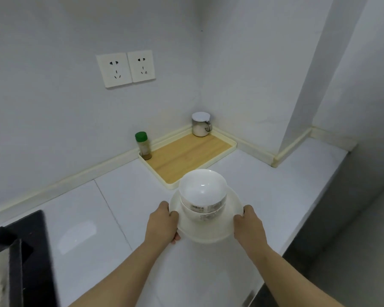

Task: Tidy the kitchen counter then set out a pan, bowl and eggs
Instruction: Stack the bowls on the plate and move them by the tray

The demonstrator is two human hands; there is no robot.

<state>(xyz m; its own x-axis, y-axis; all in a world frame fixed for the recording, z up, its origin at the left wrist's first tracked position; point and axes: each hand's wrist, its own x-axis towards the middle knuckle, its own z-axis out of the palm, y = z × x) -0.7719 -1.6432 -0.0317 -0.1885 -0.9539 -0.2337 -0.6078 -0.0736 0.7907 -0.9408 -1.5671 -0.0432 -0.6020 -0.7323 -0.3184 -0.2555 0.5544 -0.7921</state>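
Left hand point(163, 222), right hand point(247, 226), 2 bare forearms point(131, 267)

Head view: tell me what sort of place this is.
Probably a home kitchen: a white tiled counter with a black hob at its left, a wooden tray carrying a green-capped spice bottle and a lidded jar, and stacked white bowls held over it.

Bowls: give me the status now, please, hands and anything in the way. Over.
Left hand and right hand both grip the large bowl at its rim. Two small bowls stacked inside it. Tray ahead, spice bottle and jar on it.
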